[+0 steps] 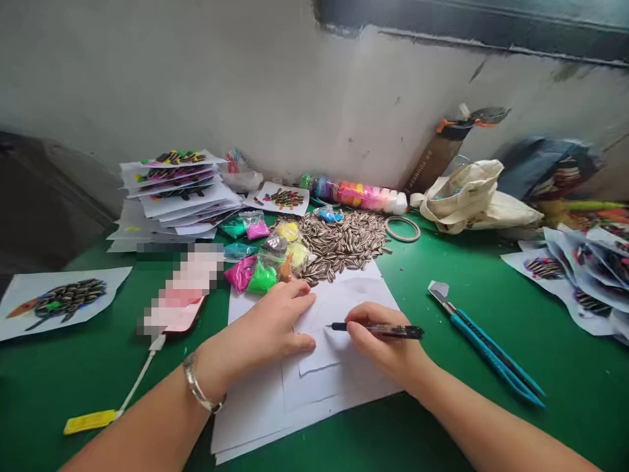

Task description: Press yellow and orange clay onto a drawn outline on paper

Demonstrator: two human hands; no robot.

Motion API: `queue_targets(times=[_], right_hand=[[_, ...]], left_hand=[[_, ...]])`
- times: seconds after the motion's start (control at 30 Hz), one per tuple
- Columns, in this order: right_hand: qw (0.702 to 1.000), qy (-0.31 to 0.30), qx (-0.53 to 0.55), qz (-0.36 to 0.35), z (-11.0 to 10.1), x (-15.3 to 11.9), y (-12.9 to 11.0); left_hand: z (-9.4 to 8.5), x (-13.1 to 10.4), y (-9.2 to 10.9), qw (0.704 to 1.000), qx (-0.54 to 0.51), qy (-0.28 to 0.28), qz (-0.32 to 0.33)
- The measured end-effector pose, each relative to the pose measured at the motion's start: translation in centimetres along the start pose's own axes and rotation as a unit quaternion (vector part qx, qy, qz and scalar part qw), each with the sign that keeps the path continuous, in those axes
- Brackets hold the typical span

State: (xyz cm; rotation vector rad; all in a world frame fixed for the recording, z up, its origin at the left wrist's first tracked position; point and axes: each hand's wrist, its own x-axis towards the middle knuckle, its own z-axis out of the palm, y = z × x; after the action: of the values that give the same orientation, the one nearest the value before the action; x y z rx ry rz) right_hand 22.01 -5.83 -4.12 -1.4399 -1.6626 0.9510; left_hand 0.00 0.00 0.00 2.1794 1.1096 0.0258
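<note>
My right hand grips a black pen, held nearly level with its tip over a small sheet of white paper. Faint lines show on that sheet. It lies on a stack of larger white sheets on the green table. My left hand rests on the paper with thumb and fingers spread, left of the pen tip. Just beyond it are small bags of coloured clay, among them a green one and a pink one. A pile of striped sunflower seeds touches the paper's far edge.
Stacked seed pictures stand at the back left, more at the right. A phone with a cable lies left. Blue tweezers and a cutter lie right. Behind are a tape roll, clay tubs, a cloth bag and a bottle.
</note>
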Motion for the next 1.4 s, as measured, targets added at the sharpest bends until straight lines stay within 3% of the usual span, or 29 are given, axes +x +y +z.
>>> queue_targets(times=[0.33, 0.73, 1.03, 1.23, 1.4], right_hand=[[0.996, -0.029, -0.015, -0.089, 0.9, -0.1, 0.1], [0.988, -0.044, -0.021, -0.149, 1.2, 0.1, 0.7], [0.996, -0.041, -0.019, -0.071, 0.8, 0.1, 0.1], [0.991, -0.056, -0.033, -0.115, 1.1, 0.1, 0.1], [0.999, -0.026, 0.002, -0.042, 0.4, 0.2, -0.4]], left_hand=[[0.2, 0.2, -0.3, 1.0, 0.003, 0.013, 0.019], [0.3, 0.1, -0.4, 1.0, 0.006, 0.011, 0.016], [0.1, 0.1, -0.1, 1.0, 0.011, 0.01, 0.014], [0.2, -0.1, -0.4, 1.0, 0.007, 0.01, 0.019], [0.3, 0.0, -0.4, 1.0, 0.009, 0.007, 0.01]])
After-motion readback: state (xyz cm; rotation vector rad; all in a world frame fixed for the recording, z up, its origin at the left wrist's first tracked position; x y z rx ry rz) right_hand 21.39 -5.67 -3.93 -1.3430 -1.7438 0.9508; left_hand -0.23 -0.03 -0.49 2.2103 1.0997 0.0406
